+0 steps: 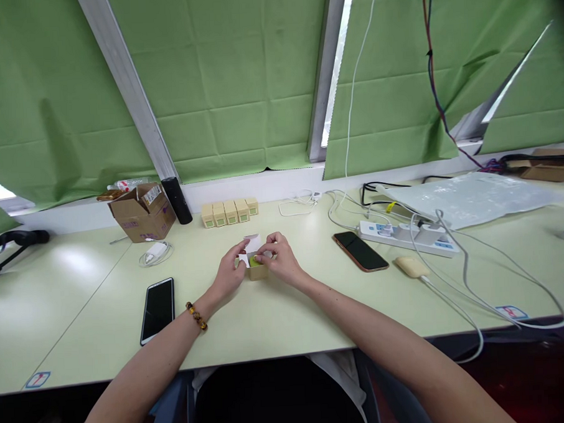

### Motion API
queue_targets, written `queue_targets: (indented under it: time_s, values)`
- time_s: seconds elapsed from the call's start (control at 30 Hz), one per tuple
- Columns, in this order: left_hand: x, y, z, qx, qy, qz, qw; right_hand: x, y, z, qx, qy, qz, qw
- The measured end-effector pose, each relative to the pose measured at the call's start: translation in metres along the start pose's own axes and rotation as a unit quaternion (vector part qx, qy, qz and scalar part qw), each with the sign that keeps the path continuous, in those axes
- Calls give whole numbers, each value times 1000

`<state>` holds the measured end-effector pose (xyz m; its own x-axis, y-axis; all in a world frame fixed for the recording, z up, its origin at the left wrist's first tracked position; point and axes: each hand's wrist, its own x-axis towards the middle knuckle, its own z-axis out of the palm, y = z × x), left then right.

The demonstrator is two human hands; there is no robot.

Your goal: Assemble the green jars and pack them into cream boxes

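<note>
A small tan cardboard box stands on the table in front of me, its white-lined flaps raised. Inside it shows a yellow-green item, too small and covered to make out its kind. My left hand is at the box's left side, fingers curled with thumb and fingertips at the flap. From the right, my right hand reaches over the opening, its fingertips pinched together on the yellow-green item. My right fingers partly hide the inside of the box.
Several small tan boxes stand in a row behind. Left are a white phone, a charger with cable, an open carton and a black cylinder. Right are another phone, a power strip and trailing cables.
</note>
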<state>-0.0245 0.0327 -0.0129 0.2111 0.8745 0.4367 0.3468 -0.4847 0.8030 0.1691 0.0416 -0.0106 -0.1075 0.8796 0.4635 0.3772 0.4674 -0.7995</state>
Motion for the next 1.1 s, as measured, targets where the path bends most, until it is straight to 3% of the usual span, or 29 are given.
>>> queue_targets:
  time_s: [0.37, 0.47, 0.67, 0.8, 1.1]
  values:
    - [2, -1, 0, -15, -1, 4, 1000, -1, -2, 0, 24, -10, 15, 1000]
    - [3, -2, -1, -26, 2, 2, 1000, -1, -3, -2, 71, 22, 10, 997]
    - [5, -4, -2, -37, 16, -4, 999, 7, 4, -9, 187, 75, 93, 975]
    - [6, -4, -5, -44, 25, -1, 999, 10, 9, -10, 205, 64, 138, 967]
    - [11, -3, -6, -135, 42, -26, 990, 7, 15, -4, 188, 25, 121, 974]
